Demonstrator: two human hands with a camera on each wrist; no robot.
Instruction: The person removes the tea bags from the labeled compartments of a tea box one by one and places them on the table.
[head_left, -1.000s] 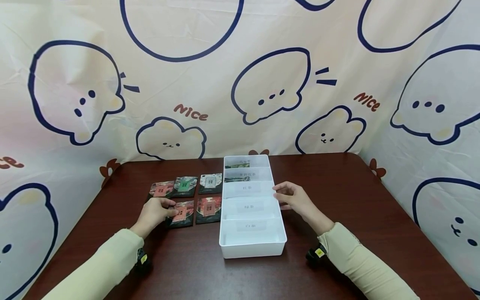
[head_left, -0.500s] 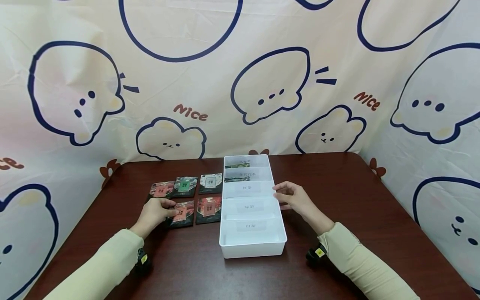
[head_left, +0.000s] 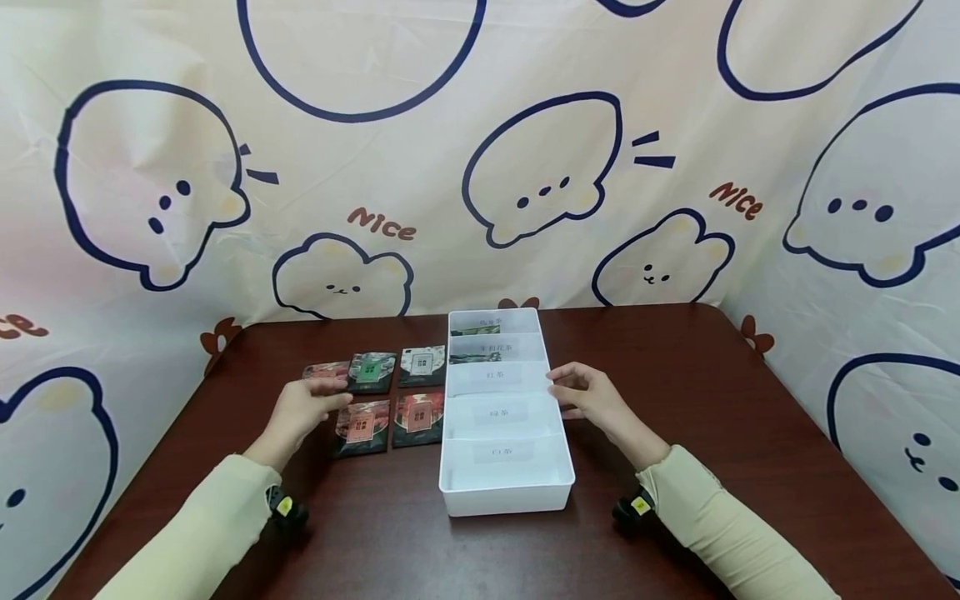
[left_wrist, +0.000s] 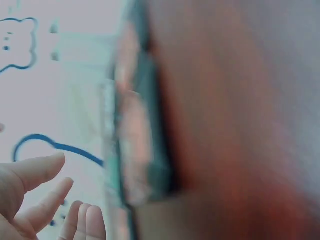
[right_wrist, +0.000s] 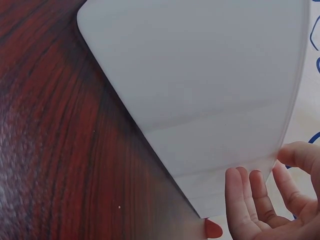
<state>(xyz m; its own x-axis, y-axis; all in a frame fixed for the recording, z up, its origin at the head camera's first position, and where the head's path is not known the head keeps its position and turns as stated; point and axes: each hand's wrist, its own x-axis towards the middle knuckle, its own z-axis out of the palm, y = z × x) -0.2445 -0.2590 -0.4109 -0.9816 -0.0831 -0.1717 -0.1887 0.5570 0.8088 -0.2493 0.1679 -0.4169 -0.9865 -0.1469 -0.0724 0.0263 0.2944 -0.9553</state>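
My left hand (head_left: 296, 417) hovers by the left end of two rows of dark square tea packets, fingers apart and nothing between them. Nearest to it are a front-row red-label packet (head_left: 363, 429) and a back-row red-label packet (head_left: 327, 371), partly covered by the fingers. Farther right lie a green-label packet (head_left: 371, 372), a white-label packet (head_left: 422, 367) and another red-label packet (head_left: 418, 419). A white divided box (head_left: 506, 502) stands beside them. Relaxed fingers of my right hand (head_left: 592, 400) touch its right rim; the right wrist view shows the box's outer wall (right_wrist: 200, 75).
Box compartments carry printed Chinese labels, and the two farthest hold green packets (head_left: 475, 358). The dark brown wooden table (head_left: 360, 533) ends at a cartoon-printed cloth (head_left: 435, 183) behind and at the sides. Packets in the left wrist view are blurred.
My left hand has come off the front-left red-label packet, rising slightly and moving back toward the rear red-label packet. That packet stays in place. The right hand and box have not moved.
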